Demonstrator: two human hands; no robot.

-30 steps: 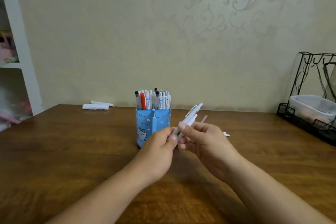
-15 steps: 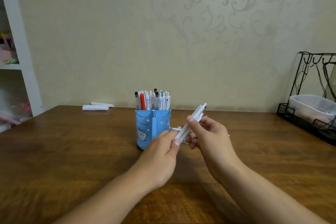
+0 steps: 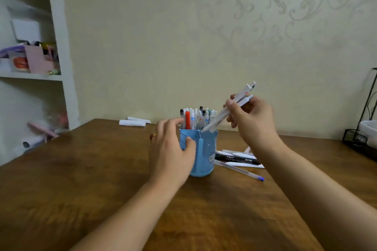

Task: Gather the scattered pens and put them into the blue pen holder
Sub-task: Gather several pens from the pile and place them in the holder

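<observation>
the blue pen holder (image 3: 204, 153) stands on the wooden table (image 3: 81, 189) and is already well stocked: a dense cluster of upright pens (image 3: 196, 118) fills it, among them one with an orange-red barrel. so most of the gathering looks done.

the right hand (image 3: 252, 120) grips a small bundle of white pens (image 3: 230, 108), fingers curled round their upper halves. the bundle is tilted, tips down, and its lower ends sit right at the holder's rim on the right side; whether they are already inside a compartment cannot be told. the left hand (image 3: 171, 149) steadies the holder, thumb pressed on its front wall and fingers reaching round its left side and rim.

what is left: this bundle has to drop in, and a small group of loose pens (image 3: 238, 159) lies on the table just right of the holder, partly hidden by the right forearm. it includes a black marker (image 3: 236, 158), some white ones and a clear pen with a blue cap (image 3: 240, 170). two white cylindrical things (image 3: 133, 122) lie far back near the wall; whether they are pens is unclear.

judging by this, the task is past the halfway mark, with one insertion in hand and at least one more pickup to go.
</observation>
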